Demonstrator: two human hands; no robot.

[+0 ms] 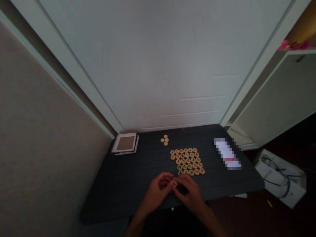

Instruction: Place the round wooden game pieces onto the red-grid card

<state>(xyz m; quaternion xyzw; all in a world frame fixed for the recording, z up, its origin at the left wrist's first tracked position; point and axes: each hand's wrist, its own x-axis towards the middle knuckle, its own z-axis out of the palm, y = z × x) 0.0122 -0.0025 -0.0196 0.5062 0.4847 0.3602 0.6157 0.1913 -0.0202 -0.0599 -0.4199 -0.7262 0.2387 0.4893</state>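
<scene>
Both hands meet over the near part of a dark table (pixel 123 184). My left hand (pixel 156 191) and my right hand (pixel 191 192) have their fingers curled together around a round wooden game piece (pixel 174 184) that shows between the fingertips. Just beyond the hands lies a grid of several round wooden pieces (pixel 187 161) with red and dark marks, laid flat in rows. A small cluster of plain wooden pieces (pixel 165 140) sits farther back, apart from the grid.
A shallow square box with its lid (pixel 125 144) lies at the table's back left. A blurred white object (pixel 227 153) rests at the right side. A white bag with a dark cord (pixel 281 177) is on the floor to the right. A pale wall stands behind.
</scene>
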